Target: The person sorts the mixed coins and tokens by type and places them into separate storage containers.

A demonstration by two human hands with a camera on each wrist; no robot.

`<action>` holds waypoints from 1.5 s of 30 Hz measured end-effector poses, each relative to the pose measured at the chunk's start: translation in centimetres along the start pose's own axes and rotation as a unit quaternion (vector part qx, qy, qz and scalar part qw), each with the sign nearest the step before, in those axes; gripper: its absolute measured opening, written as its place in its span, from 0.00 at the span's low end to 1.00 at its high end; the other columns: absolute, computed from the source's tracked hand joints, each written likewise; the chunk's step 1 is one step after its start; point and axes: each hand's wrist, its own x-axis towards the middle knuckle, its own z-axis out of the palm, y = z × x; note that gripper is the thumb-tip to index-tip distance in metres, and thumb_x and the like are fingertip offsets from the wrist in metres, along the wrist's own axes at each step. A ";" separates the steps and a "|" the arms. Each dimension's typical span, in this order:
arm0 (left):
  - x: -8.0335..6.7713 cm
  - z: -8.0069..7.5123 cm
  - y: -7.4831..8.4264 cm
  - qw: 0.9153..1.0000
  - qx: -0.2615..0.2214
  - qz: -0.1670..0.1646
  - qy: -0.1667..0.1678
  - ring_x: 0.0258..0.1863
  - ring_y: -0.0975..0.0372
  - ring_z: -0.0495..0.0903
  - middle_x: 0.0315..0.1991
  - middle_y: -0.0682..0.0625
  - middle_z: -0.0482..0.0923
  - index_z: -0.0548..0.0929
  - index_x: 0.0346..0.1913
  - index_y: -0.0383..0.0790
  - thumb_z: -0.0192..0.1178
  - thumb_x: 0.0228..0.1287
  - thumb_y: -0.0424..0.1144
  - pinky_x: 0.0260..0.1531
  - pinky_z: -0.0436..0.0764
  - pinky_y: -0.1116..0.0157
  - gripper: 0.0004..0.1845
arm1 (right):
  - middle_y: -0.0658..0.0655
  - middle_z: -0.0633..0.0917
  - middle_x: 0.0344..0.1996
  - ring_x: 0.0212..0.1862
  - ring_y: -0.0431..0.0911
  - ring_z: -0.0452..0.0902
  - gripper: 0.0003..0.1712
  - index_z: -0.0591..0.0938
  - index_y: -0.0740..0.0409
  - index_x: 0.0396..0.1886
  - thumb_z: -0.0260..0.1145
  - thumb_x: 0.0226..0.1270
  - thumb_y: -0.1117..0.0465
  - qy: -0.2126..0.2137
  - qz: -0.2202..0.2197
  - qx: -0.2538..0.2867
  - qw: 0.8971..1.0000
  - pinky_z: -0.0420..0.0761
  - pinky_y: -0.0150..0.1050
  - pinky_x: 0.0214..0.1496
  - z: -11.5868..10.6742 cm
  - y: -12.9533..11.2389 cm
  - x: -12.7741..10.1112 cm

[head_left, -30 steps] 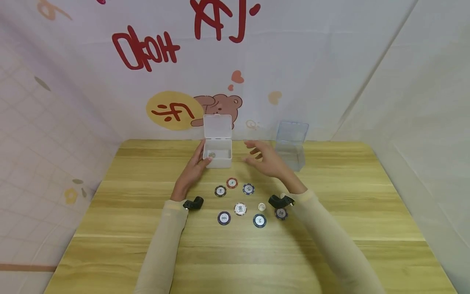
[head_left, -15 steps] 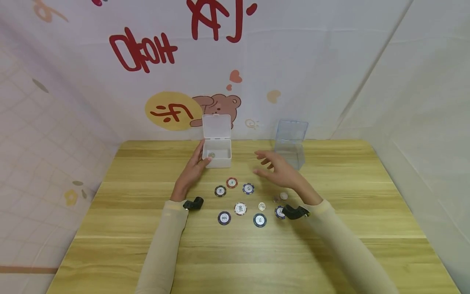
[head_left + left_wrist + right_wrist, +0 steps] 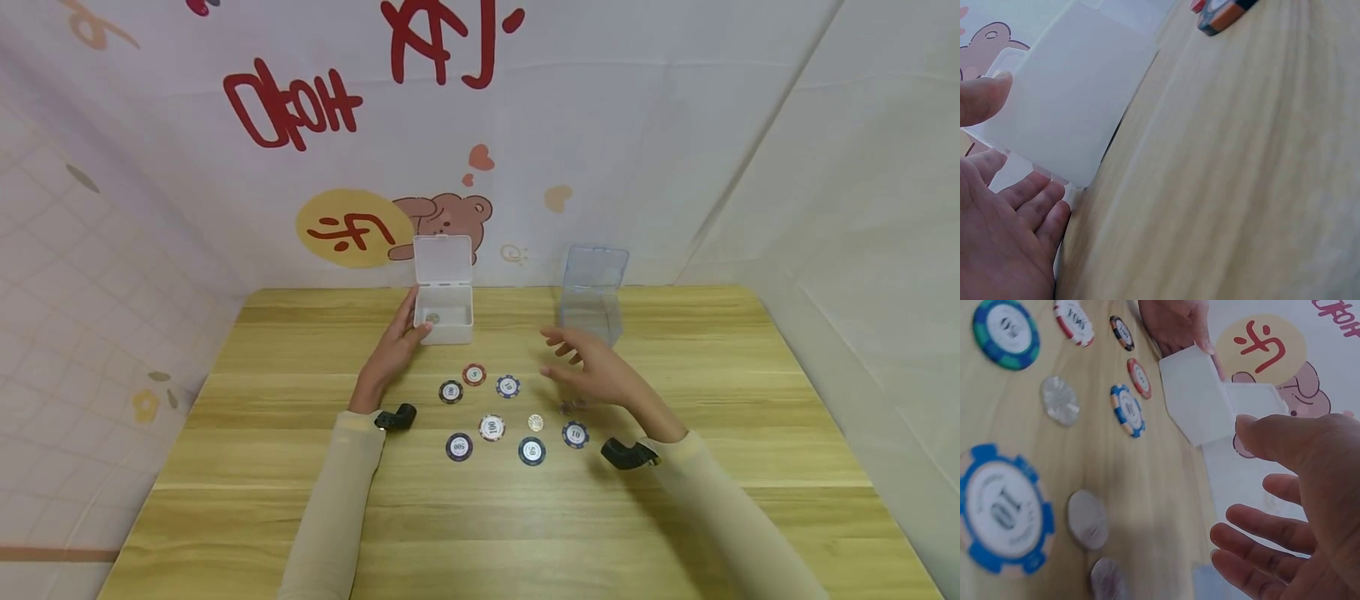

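Observation:
My left hand holds the open white plastic box by its front left corner, thumb at the rim and fingers along the side. A small silvery coin lies in that box. My right hand hovers over the table with loosely bent, parted fingers and nothing in its grasp. Beyond it is an open clear box with a bluish lid, partly hidden by the hand. Below the right hand lie silvery coins, a blue 10 poker chip and a shiny coin.
Several more poker chips lie flat across the middle of the wooden table: red, black, blue, white-and-red, purple and green-blue. A printed cloth hangs behind the table.
My right hand has drawn away from the white box, rightward and toward me, fingers still loose. The blue 10 chip beneath its wrist has come into full view. My left hand stays on the white box.

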 end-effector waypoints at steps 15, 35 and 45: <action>-0.1 0.1 0.4 1.000 -0.005 -0.006 0.002 0.81 0.42 0.51 0.84 0.40 0.44 0.41 0.84 0.44 0.51 0.79 0.33 0.77 0.55 0.42 0.40 | 0.61 0.85 0.51 0.51 0.53 0.83 0.32 0.77 0.63 0.67 0.73 0.67 0.55 0.004 0.030 -0.032 0.999 0.82 0.52 0.54 0.7 2.1 -3.2; -0.1 0.1 0.3 1.000 0.001 -0.006 0.007 0.81 0.41 0.50 0.84 0.39 0.45 0.42 0.84 0.43 0.51 0.79 0.34 0.77 0.55 0.42 0.40 | 0.45 0.85 0.40 0.41 0.39 0.79 0.13 0.87 0.51 0.48 0.76 0.64 0.58 0.032 0.013 -0.058 0.998 0.80 0.35 0.45 1.3 5.0 -6.2; 1.1 -0.2 -2.6 1.000 -0.003 0.001 0.013 0.82 0.44 0.50 0.85 0.44 0.43 0.41 0.84 0.49 0.50 0.80 0.34 0.77 0.54 0.41 0.40 | 0.44 0.83 0.39 0.39 0.37 0.78 0.09 0.87 0.48 0.41 0.76 0.63 0.60 0.021 0.040 -0.048 0.998 0.80 0.34 0.45 1.4 4.4 -6.1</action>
